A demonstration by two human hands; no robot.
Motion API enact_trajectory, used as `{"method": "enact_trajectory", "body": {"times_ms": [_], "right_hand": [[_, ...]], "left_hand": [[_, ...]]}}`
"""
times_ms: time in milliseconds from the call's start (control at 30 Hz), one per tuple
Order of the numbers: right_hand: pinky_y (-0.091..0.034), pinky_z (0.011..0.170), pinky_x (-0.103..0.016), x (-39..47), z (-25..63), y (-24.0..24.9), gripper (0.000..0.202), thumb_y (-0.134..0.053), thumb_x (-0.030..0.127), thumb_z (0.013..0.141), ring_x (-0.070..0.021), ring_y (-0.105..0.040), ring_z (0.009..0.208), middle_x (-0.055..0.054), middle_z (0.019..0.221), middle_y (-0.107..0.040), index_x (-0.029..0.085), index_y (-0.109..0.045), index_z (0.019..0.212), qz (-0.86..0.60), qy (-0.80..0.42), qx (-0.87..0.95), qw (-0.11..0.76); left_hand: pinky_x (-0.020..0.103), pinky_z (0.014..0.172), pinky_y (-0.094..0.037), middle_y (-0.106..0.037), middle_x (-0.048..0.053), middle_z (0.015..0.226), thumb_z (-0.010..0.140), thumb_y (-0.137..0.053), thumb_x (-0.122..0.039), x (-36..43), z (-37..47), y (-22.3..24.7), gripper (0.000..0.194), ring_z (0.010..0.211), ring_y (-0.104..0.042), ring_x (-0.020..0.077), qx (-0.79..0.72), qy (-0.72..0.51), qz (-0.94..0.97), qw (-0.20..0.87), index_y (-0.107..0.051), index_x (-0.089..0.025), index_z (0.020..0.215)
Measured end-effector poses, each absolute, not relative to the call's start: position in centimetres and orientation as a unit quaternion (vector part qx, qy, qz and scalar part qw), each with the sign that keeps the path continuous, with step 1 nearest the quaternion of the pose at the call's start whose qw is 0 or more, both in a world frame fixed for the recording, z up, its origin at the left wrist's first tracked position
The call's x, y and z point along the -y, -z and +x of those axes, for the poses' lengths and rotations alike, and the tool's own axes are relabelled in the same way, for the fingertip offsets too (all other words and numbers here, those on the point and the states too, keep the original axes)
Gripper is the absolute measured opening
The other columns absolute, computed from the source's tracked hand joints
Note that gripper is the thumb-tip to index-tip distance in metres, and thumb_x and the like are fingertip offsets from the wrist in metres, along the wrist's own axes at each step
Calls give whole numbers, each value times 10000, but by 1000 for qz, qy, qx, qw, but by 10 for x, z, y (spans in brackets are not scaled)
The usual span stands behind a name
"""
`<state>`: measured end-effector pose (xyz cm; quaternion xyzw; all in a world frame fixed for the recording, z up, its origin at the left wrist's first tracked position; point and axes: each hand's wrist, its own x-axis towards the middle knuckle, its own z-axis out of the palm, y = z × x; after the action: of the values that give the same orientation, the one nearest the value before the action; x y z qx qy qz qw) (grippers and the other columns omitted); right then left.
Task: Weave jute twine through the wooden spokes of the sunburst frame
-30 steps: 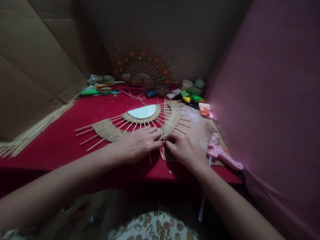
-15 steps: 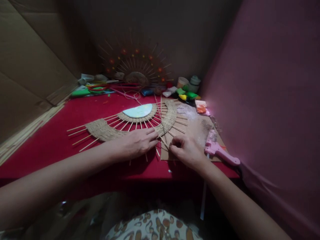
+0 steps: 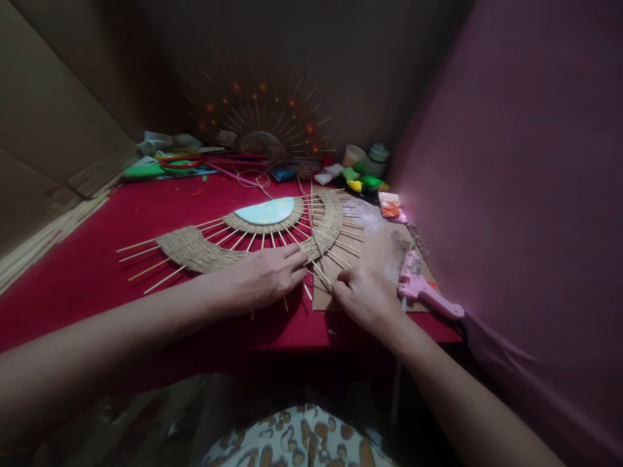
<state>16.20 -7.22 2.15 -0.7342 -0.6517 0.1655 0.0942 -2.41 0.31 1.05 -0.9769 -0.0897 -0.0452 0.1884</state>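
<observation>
1. Centrally, a half-round fan of tan woven twine and pale thin sticks [image 3: 272, 228] lies flat, its long axis running left to right and its curve towards the person; a pale blue half-disc [image 3: 265, 211] sits at its middle.
2. On the fan's near curve rests the left hand [image 3: 275, 277], fingers close together over the woven band; whether they pinch it, I cannot tell.
3. Just off its near right edge is the right hand [image 3: 365, 297], thumb and forefinger drawn near each other at a stick's outer end. From them the fan lies forward and leftward, that stick pointing inward to the band. The left hand is nearer the band, the right nearer the stick tips.
4. Across the fan's right part runs a thin brown twine strand [image 3: 316, 242]; its near end is hard to make out, so I cannot tell if the right fingers clamp twine or stick.
5. Right of the fan lies a pink glue gun [image 3: 418, 287].
6. The left hand and forearm hide some near sticks; beyond the fan, a dark flowered fan [image 3: 265, 143] is dim.
</observation>
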Motion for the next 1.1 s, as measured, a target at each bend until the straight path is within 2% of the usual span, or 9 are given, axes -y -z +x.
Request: {"method": "enact_trajectory", "body": {"times_ms": [167, 433, 667, 867, 1100], "right_hand": [[-230, 526, -285, 74, 157, -27, 260, -423, 205, 752, -128, -395, 525, -57, 591, -596, 175, -606, 570, -722, -165, 670, 55], [-289, 569, -264, 72, 166, -22, 228, -409, 203, 756, -138, -480, 604, -62, 663, -623, 178, -583, 611, -709, -170, 683, 50], [-297, 552, -244, 71, 178, -14, 194, -422, 177, 741, -125, -488, 588, -17, 597, -579, 186, -545, 591, -687, -257, 668, 121], [-278, 498, -239, 77, 176, -8, 204, -430, 182, 751, -98, -436, 463, 11, 491, -524, 181, -553, 589, -714, -288, 612, 181], [-303, 456, -222, 64, 182, -5, 208, -411, 206, 771, -96, -480, 420, 6, 532, -582, 186, -574, 644, -702, -299, 608, 221]], "left_hand": [[346, 847, -467, -636, 146, 929, 883, -410, -80, -1, -25, -11, 262, 890, -549, 226, 95, 57, -975, 192, -662, -70, 956], [335, 800, -467, -633, 144, 931, 883, -427, -82, 0, -26, -10, 239, 854, -542, 218, 102, 74, -978, 166, -656, -66, 949], [331, 763, -462, -622, 131, 903, 899, -393, -87, -1, -26, -9, 266, 821, -529, 213, 103, 85, -978, 161, -657, -75, 933], [326, 761, -464, -617, 140, 912, 895, -374, -66, -3, -28, -8, 283, 826, -526, 210, 98, 117, -976, 152, -654, -68, 938], [307, 714, -459, -612, 127, 900, 900, -373, -77, -3, -30, -7, 272, 807, -520, 199, 108, 120, -980, 117, -645, -93, 897]]}}
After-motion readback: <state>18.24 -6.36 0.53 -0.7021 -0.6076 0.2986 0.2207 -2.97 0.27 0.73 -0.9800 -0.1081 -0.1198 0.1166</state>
